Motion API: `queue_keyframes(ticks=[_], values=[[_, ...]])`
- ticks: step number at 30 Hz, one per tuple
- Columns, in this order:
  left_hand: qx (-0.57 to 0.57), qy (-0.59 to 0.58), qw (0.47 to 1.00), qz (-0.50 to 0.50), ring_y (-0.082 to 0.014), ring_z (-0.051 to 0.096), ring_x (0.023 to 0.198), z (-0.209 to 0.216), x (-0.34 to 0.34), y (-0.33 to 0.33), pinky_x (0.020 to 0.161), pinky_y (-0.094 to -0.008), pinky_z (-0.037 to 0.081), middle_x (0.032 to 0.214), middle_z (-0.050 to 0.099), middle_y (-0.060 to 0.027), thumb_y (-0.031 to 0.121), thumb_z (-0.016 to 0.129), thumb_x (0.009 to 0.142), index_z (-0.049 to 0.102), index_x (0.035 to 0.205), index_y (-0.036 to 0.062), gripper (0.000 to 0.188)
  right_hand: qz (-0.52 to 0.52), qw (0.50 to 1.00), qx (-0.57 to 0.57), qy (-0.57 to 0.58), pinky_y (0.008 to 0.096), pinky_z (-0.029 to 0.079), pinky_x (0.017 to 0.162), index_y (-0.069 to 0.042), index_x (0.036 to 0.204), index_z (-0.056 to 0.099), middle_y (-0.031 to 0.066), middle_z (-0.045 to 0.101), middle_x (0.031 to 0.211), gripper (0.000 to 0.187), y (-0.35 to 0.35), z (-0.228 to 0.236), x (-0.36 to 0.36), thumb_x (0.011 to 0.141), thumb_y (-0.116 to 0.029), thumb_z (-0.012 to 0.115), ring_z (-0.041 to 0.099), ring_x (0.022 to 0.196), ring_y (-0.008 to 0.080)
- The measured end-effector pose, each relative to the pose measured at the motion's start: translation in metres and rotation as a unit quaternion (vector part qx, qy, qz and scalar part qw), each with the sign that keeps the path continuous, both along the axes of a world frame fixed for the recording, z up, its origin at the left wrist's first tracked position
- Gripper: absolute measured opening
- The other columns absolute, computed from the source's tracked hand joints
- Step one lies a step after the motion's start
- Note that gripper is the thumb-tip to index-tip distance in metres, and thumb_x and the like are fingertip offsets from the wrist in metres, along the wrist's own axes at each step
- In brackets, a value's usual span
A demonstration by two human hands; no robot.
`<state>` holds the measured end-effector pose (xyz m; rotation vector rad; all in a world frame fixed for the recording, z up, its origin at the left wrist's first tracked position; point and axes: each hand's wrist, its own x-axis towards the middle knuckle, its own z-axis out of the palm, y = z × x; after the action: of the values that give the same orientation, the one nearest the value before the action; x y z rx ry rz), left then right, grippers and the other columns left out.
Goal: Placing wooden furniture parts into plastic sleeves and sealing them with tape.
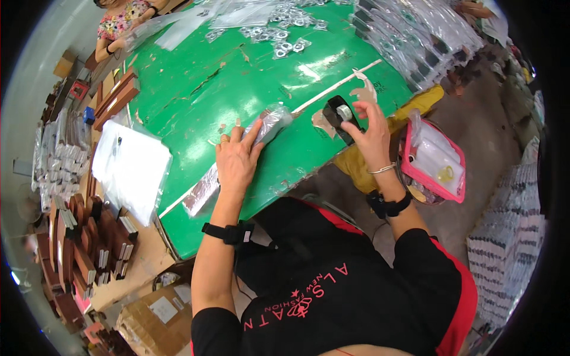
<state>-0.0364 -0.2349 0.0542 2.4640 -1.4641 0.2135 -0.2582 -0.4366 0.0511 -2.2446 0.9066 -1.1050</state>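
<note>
A long, narrow package wrapped in clear plastic [273, 123] lies slantwise on the green table [196, 101]. My left hand [236, 160] rests across its middle, fingers spread flat, hiding part of it. The package's near end shows to the left of my wrist. To the right, a black tape dispenser [341, 121] with a pale roll stands close to the table's front edge. Beside it is my right hand [373, 133], thumb and fingers apart and curved toward the roll. Whether a fingertip touches the tape is too small to tell.
Clear plastic sleeves [133, 166] are stacked at the left. Brown wooden pieces [89, 243] fill the lower left. Small bagged rings [285, 44] and packed bundles [415, 38] lie on the far side. A pink basket [454, 133] stands at the right. Another person [122, 26] works at the far left.
</note>
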Motion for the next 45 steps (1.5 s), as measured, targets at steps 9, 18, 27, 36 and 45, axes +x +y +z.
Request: queue_keyframes(ticks=[9, 18, 27, 36, 45], values=[[-0.001, -0.01, 0.999, 0.044, -0.0306, 0.058, 0.097, -0.004, -0.016, -0.007, 0.083, -0.0433, 0.045, 0.115, 0.06, -0.0073, 0.03, 0.068, 0.088, 0.058, 0.139, 0.0283, 0.052, 0.025, 0.993, 0.052, 0.103, 0.0398, 0.042, 0.079, -0.01, 0.116, 0.057, 0.005, 0.062, 0.091, 0.061, -0.014, -0.014, -0.021, 0.068, -0.033, 0.086, 0.06, 0.088, 0.024], [-0.004, -0.001, 0.999, 0.05, -0.0307, 0.059, 0.096, -0.005, -0.016, -0.007, 0.083, -0.0446, 0.046, 0.114, 0.061, -0.0078, 0.031, 0.068, 0.088, 0.057, 0.139, 0.0304, 0.052, 0.025, 0.981, 0.188, 0.028, 0.0324, 0.044, 0.07, -0.009, 0.11, 0.059, -0.0007, 0.063, 0.07, 0.045, -0.033, -0.027, -0.005, 0.077, -0.03, 0.081, 0.062, 0.067, 0.0154], [-0.003, 0.012, 0.999, 0.049, -0.031, 0.058, 0.099, -0.002, -0.014, -0.006, 0.084, -0.0453, 0.046, 0.117, 0.061, -0.0074, 0.03, 0.068, 0.088, 0.057, 0.138, 0.0302, 0.052, 0.126, 0.909, 0.387, -0.09, 0.0199, 0.036, 0.058, -0.004, 0.115, 0.056, -0.0066, 0.054, 0.07, 0.032, -0.016, -0.019, -0.065, 0.091, -0.018, 0.072, 0.047, 0.064, 0.0018], [-0.008, 0.004, 0.999, 0.047, -0.0304, 0.058, 0.099, -0.005, -0.015, -0.009, 0.085, -0.0447, 0.046, 0.12, 0.06, -0.0072, 0.03, 0.067, 0.088, 0.058, 0.138, 0.0304, 0.051, 0.086, 0.89, 0.423, -0.146, 0.0197, 0.034, 0.057, -0.005, 0.099, 0.063, -0.0089, 0.055, 0.071, 0.016, -0.007, -0.065, -0.061, 0.093, -0.019, 0.069, 0.044, 0.062, 0.0009], [-0.013, -0.03, 0.998, 0.048, -0.0311, 0.058, 0.101, -0.009, -0.013, -0.014, 0.084, -0.0442, 0.046, 0.117, 0.06, -0.0076, 0.032, 0.067, 0.088, 0.054, 0.14, 0.0305, 0.053, 0.112, 0.944, 0.297, 0.088, 0.026, 0.043, 0.055, -0.006, 0.087, 0.066, -0.0023, 0.065, 0.072, 0.015, 0.003, -0.094, -0.061, 0.088, -0.019, 0.074, 0.06, 0.067, 0.0046]])
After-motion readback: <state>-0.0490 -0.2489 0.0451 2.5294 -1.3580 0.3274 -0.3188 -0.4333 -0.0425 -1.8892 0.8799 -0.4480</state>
